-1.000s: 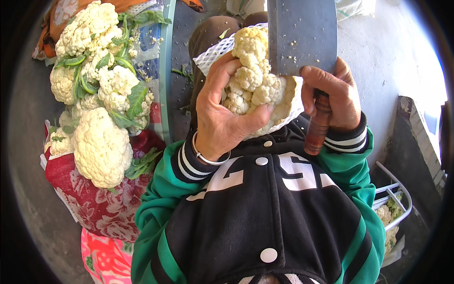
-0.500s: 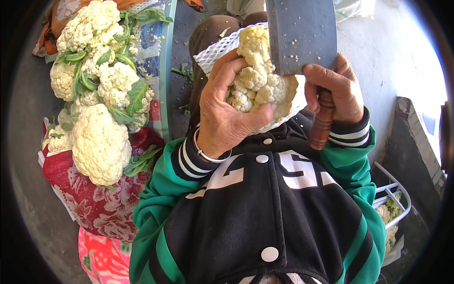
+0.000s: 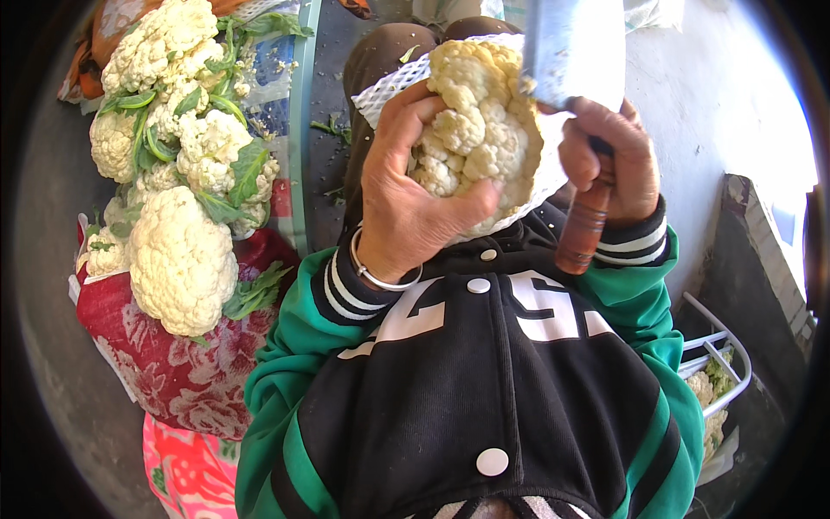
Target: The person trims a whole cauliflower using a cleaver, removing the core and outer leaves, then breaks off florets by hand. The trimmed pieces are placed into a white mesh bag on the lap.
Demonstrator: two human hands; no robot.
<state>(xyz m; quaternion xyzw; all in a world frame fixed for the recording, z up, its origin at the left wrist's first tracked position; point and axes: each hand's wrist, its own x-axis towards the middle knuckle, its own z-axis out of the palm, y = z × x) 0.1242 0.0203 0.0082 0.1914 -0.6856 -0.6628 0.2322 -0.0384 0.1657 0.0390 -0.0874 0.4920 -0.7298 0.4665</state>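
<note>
At chest height we grip a cauliflower [image 3: 471, 130] in our left hand [image 3: 413, 203] | right hand [image 3: 609, 164] clenches a cleaver [image 3: 571, 52], blade touching it | more cauliflowers [image 3: 177, 173] lie left.

Left hand [image 3: 406, 208] grips cauliflower [image 3: 475, 130]; right hand [image 3: 609, 160] holds cleaver [image 3: 575, 52] against it

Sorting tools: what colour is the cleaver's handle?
Reddish-brown wood, seen in the head view: cleaver handle.
</note>
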